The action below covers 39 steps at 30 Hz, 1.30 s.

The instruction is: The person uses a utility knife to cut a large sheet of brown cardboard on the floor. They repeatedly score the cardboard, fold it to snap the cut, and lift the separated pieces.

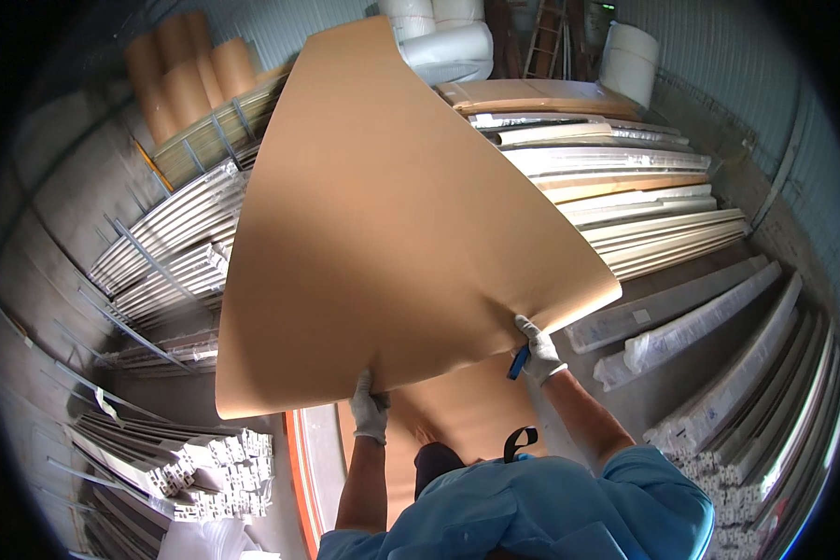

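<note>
A long sheet of brown kraft paper (383, 205) stretches away from me, its near edge lifted and bowed. My left hand (371, 408), in a pale work glove, pinches that edge left of the middle, thumb on top. Farther right, my right hand (539, 351), also gloved, grips the same edge with its thumb over the paper. A small blue tool (518, 363) sticks out beside the right palm; its kind cannot be made out. The fingers of both hands are hidden under the sheet. More brown paper (467, 411) lies below, between my arms.
Racks of long pale profiles (163, 280) stand on the left. Wrapped lengths (681, 327) and stacked bundles (625, 187) fill the right side. Brown paper rolls (187, 84) and white foam rolls (448, 51) stand at the back. An orange-edged strip (301, 467) runs by my left arm.
</note>
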{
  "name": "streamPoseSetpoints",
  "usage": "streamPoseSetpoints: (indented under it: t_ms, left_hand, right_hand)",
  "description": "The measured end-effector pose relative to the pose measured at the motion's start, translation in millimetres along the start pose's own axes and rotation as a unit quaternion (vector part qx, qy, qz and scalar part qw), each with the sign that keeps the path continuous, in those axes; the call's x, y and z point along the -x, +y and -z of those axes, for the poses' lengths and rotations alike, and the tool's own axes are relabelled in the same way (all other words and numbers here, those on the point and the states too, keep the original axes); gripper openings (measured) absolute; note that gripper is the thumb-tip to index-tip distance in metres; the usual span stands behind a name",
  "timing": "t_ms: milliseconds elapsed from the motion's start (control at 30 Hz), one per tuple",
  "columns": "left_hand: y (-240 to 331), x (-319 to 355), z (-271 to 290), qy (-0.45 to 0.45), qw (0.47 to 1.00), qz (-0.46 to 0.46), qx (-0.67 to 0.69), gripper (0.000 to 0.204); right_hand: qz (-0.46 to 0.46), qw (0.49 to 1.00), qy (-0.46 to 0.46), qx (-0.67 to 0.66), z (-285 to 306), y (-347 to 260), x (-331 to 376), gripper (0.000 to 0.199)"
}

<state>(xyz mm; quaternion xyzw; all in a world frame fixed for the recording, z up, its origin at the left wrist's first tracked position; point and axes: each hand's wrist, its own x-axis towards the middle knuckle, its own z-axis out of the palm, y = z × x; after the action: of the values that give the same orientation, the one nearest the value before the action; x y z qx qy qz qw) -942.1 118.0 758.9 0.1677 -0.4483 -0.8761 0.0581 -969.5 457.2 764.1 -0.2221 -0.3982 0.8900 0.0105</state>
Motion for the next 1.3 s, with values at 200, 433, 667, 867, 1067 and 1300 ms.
streamPoseSetpoints:
  t_ms: [200, 433, 667, 867, 1067, 1300]
  left_hand:
    - [-2, 116, 37, -0.038, 0.999, -0.003, -0.013, 0.030]
    - [-3, 242, 96, 0.023, 0.998, 0.007, -0.051, 0.032]
    - [-33, 361, 128, 0.060, 0.997, 0.048, -0.017, 0.026]
    - [-82, 469, 144, 0.097, 0.992, 0.069, -0.028, 0.026]
    - [-128, 574, 159, 0.096, 0.991, 0.095, -0.021, 0.025]
    - [-161, 688, 217, 0.102, 0.983, 0.148, -0.025, 0.028]
  right_hand:
    - [0.015, 1.000, -0.001, 0.014, 45, 5, 119, 0.021]
    - [0.027, 0.999, -0.029, -0.007, 100, 49, 228, 0.024]
    - [-0.012, 1.000, -0.013, -0.001, 176, 55, 330, 0.027]
    - [-0.050, 0.996, -0.040, 0.057, 255, 46, 415, 0.017]
    - [-0.078, 0.993, -0.076, 0.040, 337, 42, 495, 0.016]
    - [-0.073, 0.991, 0.086, 0.067, 394, 83, 605, 0.016]
